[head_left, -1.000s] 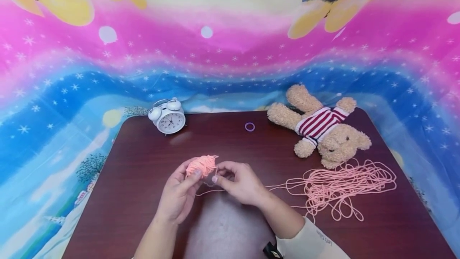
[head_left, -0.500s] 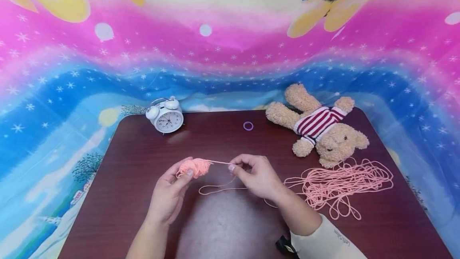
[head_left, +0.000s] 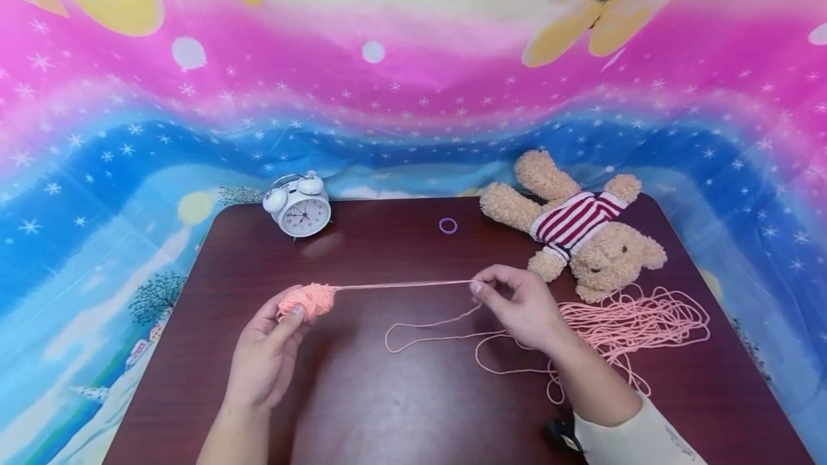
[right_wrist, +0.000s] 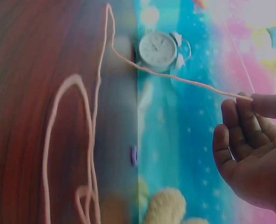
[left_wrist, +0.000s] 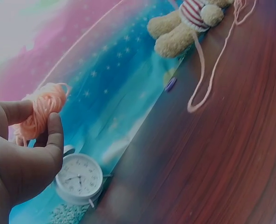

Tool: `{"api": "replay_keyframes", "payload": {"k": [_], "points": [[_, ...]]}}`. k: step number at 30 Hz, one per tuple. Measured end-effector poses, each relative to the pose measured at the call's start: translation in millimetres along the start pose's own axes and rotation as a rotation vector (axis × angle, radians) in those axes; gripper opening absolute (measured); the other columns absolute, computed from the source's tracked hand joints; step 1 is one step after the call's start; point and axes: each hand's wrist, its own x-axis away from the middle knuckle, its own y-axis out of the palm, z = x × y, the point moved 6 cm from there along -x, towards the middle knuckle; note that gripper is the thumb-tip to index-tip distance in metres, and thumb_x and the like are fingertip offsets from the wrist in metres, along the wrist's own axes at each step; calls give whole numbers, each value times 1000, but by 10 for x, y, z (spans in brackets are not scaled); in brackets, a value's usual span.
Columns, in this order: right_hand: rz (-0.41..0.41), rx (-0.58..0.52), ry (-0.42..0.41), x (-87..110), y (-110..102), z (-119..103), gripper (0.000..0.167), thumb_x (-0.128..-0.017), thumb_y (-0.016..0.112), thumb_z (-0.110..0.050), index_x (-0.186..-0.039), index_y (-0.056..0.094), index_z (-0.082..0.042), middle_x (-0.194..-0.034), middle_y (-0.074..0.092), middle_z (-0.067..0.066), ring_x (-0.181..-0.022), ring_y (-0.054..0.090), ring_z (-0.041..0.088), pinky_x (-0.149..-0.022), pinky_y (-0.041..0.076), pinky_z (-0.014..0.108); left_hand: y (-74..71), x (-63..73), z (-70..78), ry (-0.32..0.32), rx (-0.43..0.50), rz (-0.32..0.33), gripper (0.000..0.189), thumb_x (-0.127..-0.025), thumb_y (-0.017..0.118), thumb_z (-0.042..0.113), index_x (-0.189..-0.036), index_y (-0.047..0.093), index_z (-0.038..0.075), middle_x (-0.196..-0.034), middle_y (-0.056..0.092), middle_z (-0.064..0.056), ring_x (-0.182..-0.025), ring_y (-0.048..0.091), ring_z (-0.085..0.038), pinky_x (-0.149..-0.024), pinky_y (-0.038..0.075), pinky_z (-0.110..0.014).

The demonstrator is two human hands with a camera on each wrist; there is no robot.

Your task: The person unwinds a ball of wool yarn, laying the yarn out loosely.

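My left hand (head_left: 268, 350) holds a small ball of peach yarn (head_left: 310, 302) between thumb and fingers, above the table's left middle. In the left wrist view the wound strands of the yarn ball (left_wrist: 44, 112) show between the fingertips. To the right, my right hand (head_left: 520, 307) pinches the yarn between thumb and index finger. A taut strand (head_left: 400, 285) runs between the two hands. From the right fingertips a slack length (right_wrist: 189, 81) hangs down and loops over the table toward a loose heap of the same yarn (head_left: 636, 321), partly behind the right forearm.
A white twin-bell alarm clock (head_left: 302, 210) stands at the table's back left. A purple ring (head_left: 448, 225) lies near the back edge. At the back right lies a teddy bear (head_left: 575, 224) in a striped shirt, its head close to the yarn heap. A printed cloth (head_left: 413, 106) surrounds the dark table (head_left: 388, 407).
My hands have drawn apart, the left moving left with the yarn ball and the right moving right. The strand between them has lengthened and is stretched straight.
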Motion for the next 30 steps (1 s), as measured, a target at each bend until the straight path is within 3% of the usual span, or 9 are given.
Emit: {"api": "replay_keyframes", "payload": {"k": [4,9,13,18,21,26,30], "points": [[38,36,20,86,-257,63,5,-99,72,-15,-96,75,-16,-82,75,-3,-71,69,14,-54,51,28,-116,15,56,34,13,13,35,-106,52,-1,-138,49,-15,-122,69,-9,-111,67,-17,-99,54,-30],[87,154,94,226,-647,183,7,-101,70,-22,-100,75,-18,-86,74,-3,-70,65,14,-53,51,29,-272,28,103,55,50,49,28,-107,51,-1,-134,56,-7,-120,68,-7,-110,66,-16,-98,55,-28],[135,229,149,380,-991,261,13,-102,68,-25,-106,75,-15,-90,76,-1,-79,69,11,-57,52,28,-392,31,154,78,73,38,27,-108,49,-1,-133,56,-8,-118,68,-8,-110,65,-16,-98,54,-27],[196,297,197,559,-1425,377,19,-103,67,-26,-111,74,-11,-92,76,-1,-73,64,6,-54,49,25,-565,44,247,127,110,26,23,-108,45,-4,-125,59,-9,-117,68,-11,-110,65,-19,-98,54,-27],[218,326,234,661,-1680,468,22,-104,66,-27,-114,73,-8,-92,76,-7,-78,63,0,-62,51,20,-665,45,320,168,118,13,19,-108,43,-4,-114,60,-10,-113,67,-14,-112,65,-23,-99,54,-29],[252,357,338,839,-2082,668,28,-104,65,-33,-116,71,-9,-89,72,-26,-79,62,-6,-62,50,18,-884,66,437,223,137,12,22,-108,38,-7,-104,60,-12,-114,67,-19,-118,63,-30,-103,53,-32],[347,382,364,980,-2380,826,13,-102,68,-31,-105,74,-20,-83,65,-37,-73,59,-9,-59,46,13,-1101,89,522,274,181,48,25,-108,35,-10,-102,59,-15,-112,67,-23,-116,64,-33,-104,53,-35]]}}
